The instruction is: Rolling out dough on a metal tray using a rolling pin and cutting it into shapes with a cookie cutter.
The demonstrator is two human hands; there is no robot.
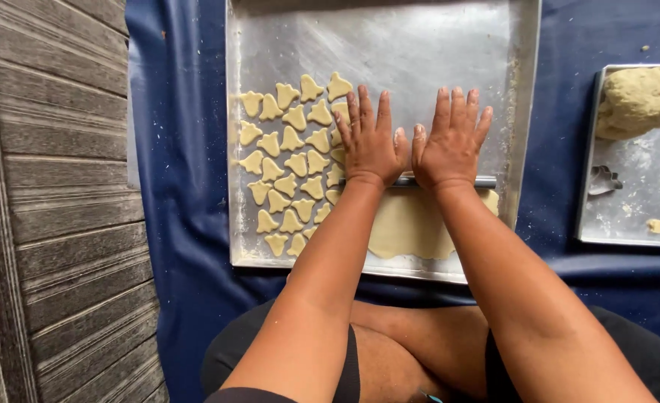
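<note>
Both flat, open hands, left hand (371,142) and right hand (451,142), press the rolling pin (486,181); uneven pressure may tear the dough sheet (408,227) or nudge cut shapes (289,160).

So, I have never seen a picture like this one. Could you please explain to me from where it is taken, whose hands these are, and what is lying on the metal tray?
The picture comes from a camera worn on the person's head, looking down, so you see their own two arms and their lap at the bottom.

The left hand and the right hand lie flat with the fingers spread, and their palms press on a thin metal rod, used like a rolling pin. Below the rod lies a flat sheet of dough.

All this sits on a large metal tray on a blue cloth. On the tray's left part lie rows of small cut-out dough shapes.

To the right is a second tray with a lump of dough and a small metal cutter. Grey wooden planks are on the far left.
</note>
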